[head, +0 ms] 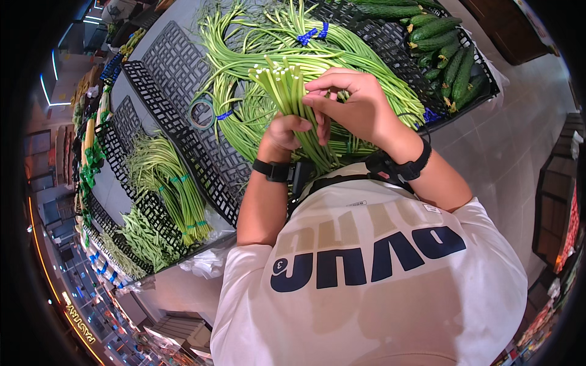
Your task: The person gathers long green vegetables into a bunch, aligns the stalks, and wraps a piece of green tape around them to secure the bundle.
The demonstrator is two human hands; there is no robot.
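Observation:
My left hand (287, 131) is closed around a bunch of green garlic scapes (286, 91), their pale cut ends fanned upward. At the upper right side of this bunch is my right hand (350, 96), its thumb and fingertips against the stems; whether it grips any stem is not plain. Behind both hands lies a large heap of long garlic scapes (366, 55), some tied with blue bands (306, 36). A roll of tape (201, 114) rests on the black plastic crate (171, 50) left of the heap.
Cucumbers (435, 32) fill a black crate at the upper right. To the left, past a crate wall (174, 137), lie banded green stalks (183, 196) and loose leafy greens (146, 238). Clear plastic bags (208, 263) hang at the near edge. Tiled floor (499, 151) shows at right.

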